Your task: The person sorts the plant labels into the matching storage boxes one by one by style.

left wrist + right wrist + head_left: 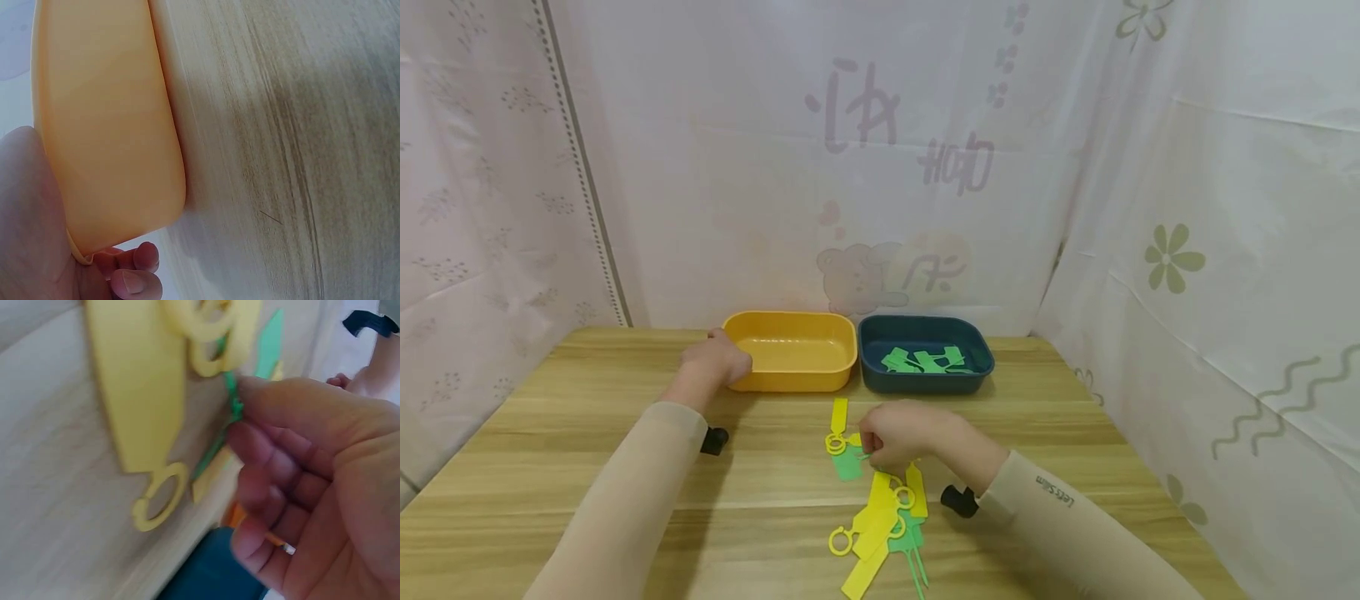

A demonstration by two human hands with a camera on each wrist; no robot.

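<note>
My left hand (715, 357) grips the left end of the yellow bin (805, 381); in the left wrist view, the thumb lies along the rim and fingertips show past the bin's end. Over the middle of the table, my right hand (901, 432) pinches the thin strap of a green plastic tag (847, 465) between thumb and forefinger. The right wrist view shows this green strap (234, 403) at the fingertips. Yellow ring-ended tags (874, 529) lie in an overlapping pile with green tags (907, 533) nearer me. Another yellow tag (839, 415) lies just left of the right hand.
Beside the yellow bin stands a dark blue bin (925, 383) with several green tags (928, 362) inside. Both bins are at the back of the wooden table (775, 500). A patterned white curtain (737, 167) hangs behind and at both sides.
</note>
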